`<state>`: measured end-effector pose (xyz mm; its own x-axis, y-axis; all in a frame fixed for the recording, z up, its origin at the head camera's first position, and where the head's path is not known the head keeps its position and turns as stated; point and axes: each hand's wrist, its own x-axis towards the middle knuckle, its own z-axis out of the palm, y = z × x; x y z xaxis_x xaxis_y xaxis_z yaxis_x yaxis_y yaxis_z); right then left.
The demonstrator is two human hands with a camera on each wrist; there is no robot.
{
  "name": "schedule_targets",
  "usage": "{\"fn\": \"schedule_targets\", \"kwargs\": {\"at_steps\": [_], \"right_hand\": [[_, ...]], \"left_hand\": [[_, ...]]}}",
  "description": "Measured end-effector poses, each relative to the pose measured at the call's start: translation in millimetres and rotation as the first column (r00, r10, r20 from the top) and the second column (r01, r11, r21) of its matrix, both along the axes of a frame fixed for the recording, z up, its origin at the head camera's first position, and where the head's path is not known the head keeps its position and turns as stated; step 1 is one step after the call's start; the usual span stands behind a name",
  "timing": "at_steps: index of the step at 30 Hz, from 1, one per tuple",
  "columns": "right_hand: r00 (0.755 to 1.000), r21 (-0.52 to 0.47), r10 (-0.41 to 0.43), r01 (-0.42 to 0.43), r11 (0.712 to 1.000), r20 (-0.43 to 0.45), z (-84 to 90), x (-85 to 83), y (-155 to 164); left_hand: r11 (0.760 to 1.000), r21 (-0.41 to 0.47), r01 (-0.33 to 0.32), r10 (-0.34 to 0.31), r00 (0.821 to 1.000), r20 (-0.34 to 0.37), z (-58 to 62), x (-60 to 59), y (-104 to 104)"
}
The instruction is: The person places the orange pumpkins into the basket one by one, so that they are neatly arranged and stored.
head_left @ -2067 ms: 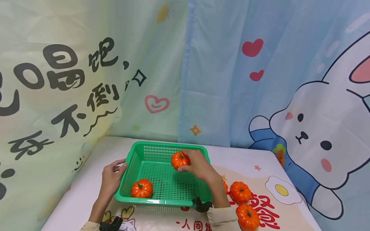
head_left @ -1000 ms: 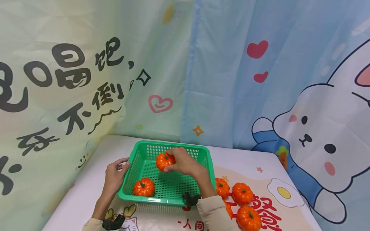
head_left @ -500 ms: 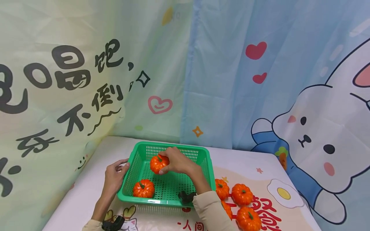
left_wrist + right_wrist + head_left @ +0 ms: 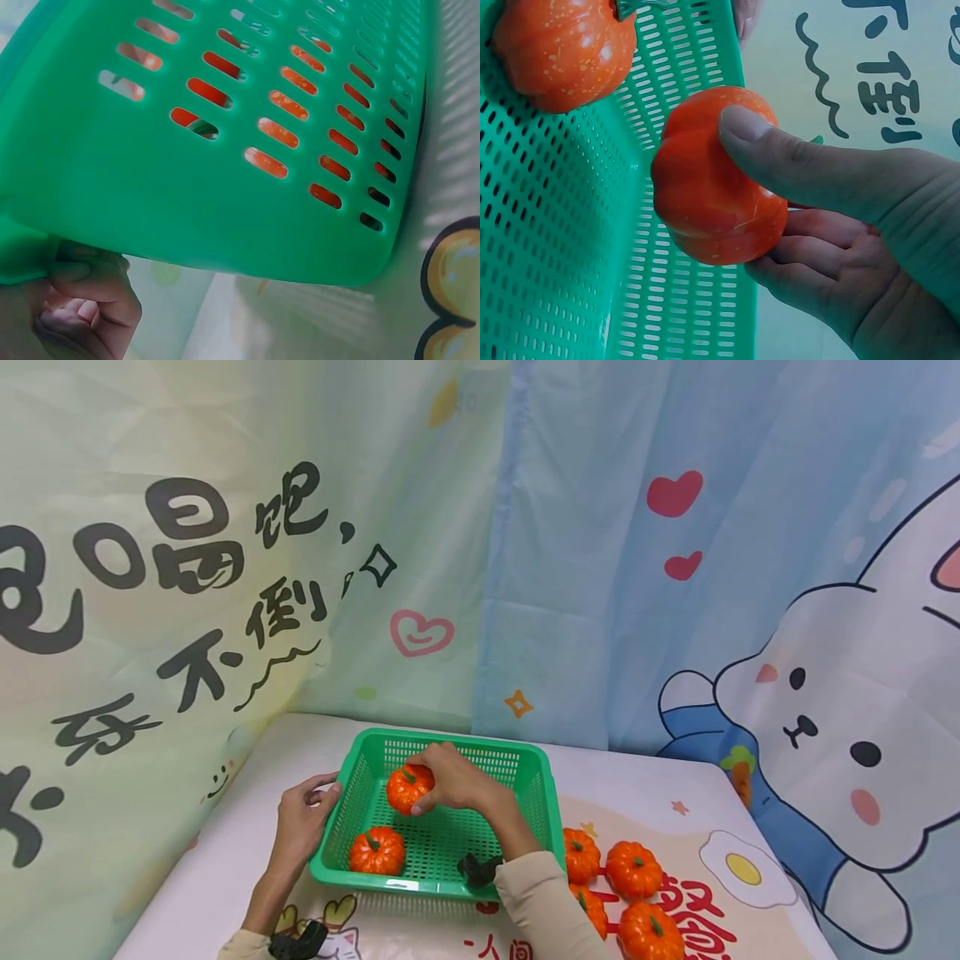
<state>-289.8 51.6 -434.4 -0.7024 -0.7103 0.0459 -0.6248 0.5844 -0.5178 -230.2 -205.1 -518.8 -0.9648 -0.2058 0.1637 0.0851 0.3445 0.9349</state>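
Note:
My right hand (image 4: 457, 782) holds a small orange pumpkin (image 4: 408, 789) with a green stem, inside the green plastic basket (image 4: 405, 885) toward its back left. In the right wrist view the thumb lies across the held pumpkin (image 4: 712, 176), with the fingers curled round its other side. A second pumpkin (image 4: 377, 852) sits in the basket's front left corner. On the left side, my left hand (image 4: 302, 817) grips the basket's rim. The left wrist view shows its curled fingers (image 4: 94, 292) at the rim, with orange showing through the slots of the basket wall (image 4: 187, 210).
Several more pumpkins (image 4: 633, 869) stand on the table (image 4: 247, 827) just right of the basket. A printed cloth curtain (image 4: 555, 610) hangs behind the table and along its left. Black wrist straps (image 4: 298, 941) are on both arms.
My right hand has carried the pumpkin leftward over the basket, most of it earlier, only slightly in the last half second. The left hand keeps its grip on the rim. The head view shifts slightly.

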Motion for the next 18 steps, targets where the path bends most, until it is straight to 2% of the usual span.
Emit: {"fn": "schedule_targets", "kwargs": {"at_steps": [18], "right_hand": [[0.999,0.042,0.039,-0.039,0.998,0.002,-16.7,-14.0,-15]], "left_hand": [[1.0,0.007,0.003,-0.003,1.0,-0.003,-1.2,-1.5,-1]]}}
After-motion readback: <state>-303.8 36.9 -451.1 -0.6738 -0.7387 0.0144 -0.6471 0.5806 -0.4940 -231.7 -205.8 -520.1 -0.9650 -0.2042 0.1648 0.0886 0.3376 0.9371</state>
